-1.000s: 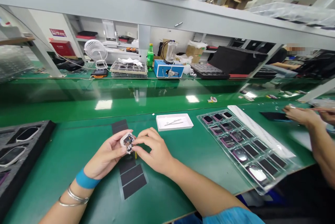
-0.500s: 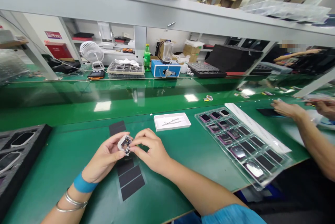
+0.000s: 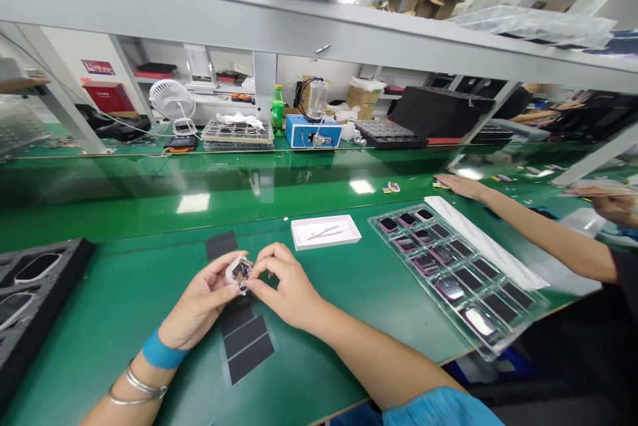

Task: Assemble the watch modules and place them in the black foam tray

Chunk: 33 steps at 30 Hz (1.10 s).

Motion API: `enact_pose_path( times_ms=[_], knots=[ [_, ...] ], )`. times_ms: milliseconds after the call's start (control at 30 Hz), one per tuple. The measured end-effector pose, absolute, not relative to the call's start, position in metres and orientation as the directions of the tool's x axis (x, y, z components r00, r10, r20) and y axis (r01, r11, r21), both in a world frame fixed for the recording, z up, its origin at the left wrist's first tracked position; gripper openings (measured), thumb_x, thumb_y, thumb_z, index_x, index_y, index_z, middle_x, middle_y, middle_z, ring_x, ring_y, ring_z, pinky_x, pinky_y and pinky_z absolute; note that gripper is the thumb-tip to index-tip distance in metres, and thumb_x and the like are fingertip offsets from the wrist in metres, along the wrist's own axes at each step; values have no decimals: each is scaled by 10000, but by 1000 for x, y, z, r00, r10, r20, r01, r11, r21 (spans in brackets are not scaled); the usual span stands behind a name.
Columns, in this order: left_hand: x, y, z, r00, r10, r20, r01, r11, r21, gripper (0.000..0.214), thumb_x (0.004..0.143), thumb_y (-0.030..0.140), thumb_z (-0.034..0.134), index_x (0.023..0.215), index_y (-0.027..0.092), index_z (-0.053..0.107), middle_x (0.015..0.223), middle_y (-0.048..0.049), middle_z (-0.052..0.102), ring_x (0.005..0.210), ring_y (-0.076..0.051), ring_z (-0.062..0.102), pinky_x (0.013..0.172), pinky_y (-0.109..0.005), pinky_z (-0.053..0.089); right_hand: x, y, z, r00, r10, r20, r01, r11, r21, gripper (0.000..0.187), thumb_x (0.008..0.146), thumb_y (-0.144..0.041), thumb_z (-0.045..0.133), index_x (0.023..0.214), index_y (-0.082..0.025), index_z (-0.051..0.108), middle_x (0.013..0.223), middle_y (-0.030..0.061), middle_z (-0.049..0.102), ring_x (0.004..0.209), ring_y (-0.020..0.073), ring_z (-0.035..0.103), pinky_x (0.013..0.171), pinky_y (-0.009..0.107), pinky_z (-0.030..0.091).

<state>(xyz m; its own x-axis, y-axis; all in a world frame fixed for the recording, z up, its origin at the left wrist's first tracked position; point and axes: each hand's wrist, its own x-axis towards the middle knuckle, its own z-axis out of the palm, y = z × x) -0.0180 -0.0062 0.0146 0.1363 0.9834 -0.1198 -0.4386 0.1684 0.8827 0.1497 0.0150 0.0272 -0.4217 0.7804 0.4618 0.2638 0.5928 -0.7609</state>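
Note:
My left hand (image 3: 206, 294) holds a small white smartwatch case (image 3: 239, 270) above the green bench, its open side with dark inner parts turned up. Thumb and finger of my right hand (image 3: 288, 286) are pinched together at the right edge of the case. Whatever lies between those fingertips is too small to make out. Under and beside my hands lies a sheet of black rectangular strips (image 3: 250, 345). Just beyond my right hand is a shallow white box (image 3: 299, 240) with thin metal tweezers (image 3: 326, 232) in it.
To the right lies a clear plastic tray (image 3: 423, 288) of watch screens and black pieces. A black foam tray (image 3: 64, 283) stands at the left edge. A co-worker's hand (image 3: 461, 185) reaches to small parts at the back right. One watch part (image 3: 393, 187) lies behind the tray.
The co-worker's arm has reached forward and left, to the small parts at the back. My hands stay at the watch case, with only a slight shift in view.

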Motion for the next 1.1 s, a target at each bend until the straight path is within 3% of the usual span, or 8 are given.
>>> enact_pose_path(
  times_ms=[167,333,400,500,600,833,1100],
  knots=[
    [-18,-4,14,91,986,-143,-497,169,851,447,666,214,740,1098,224,623,1015,-53,665,896,-156,605,804,-226,504,166,30,33,-344,691,636,408,720,-562,54,823,-206,557,787,-185,591,862,46,568,882,167,521,810,308,432],
    [-18,-5,12,94,986,-141,-536,170,827,433,665,198,738,1083,234,628,1038,-55,662,933,-185,616,816,-249,510,201,68,36,-169,817,551,737,476,-479,154,788,-79,513,794,-178,632,773,59,652,774,206,555,737,359,434],
    [-16,-5,12,105,985,-136,-537,171,826,438,654,199,747,1075,232,632,1035,-55,661,940,-187,613,814,-249,509,201,70,36,-179,838,516,714,471,-517,170,781,-81,528,817,-190,654,803,52,676,789,202,582,748,353,446],
    [-13,-6,12,108,986,-126,-514,164,842,452,638,206,760,1071,223,632,1022,-56,660,924,-178,607,798,-241,506,183,53,36,-277,820,501,514,567,-644,103,799,-186,585,846,-221,670,823,11,693,784,157,614,739,290,468],
    [-9,-7,13,100,990,-97,-480,133,867,468,606,188,781,1050,212,636,1007,-51,657,877,-151,600,777,-211,493,163,31,36,-357,757,547,385,653,-652,109,794,-237,614,885,-223,670,846,5,701,798,143,617,749,274,467],
    [-2,-9,11,125,991,-49,-453,101,886,430,592,153,785,990,209,636,924,-26,654,837,-124,583,744,-183,472,154,21,28,-366,647,669,426,755,-498,121,844,-199,539,828,-194,659,825,24,701,773,155,589,772,320,420],
    [4,-10,12,75,997,-27,-469,59,881,402,566,123,793,926,194,629,834,-13,647,765,-111,581,710,-188,471,147,17,22,-282,731,622,405,678,-613,110,833,-190,541,769,-203,630,804,17,679,797,160,566,766,321,416]
  ],
)
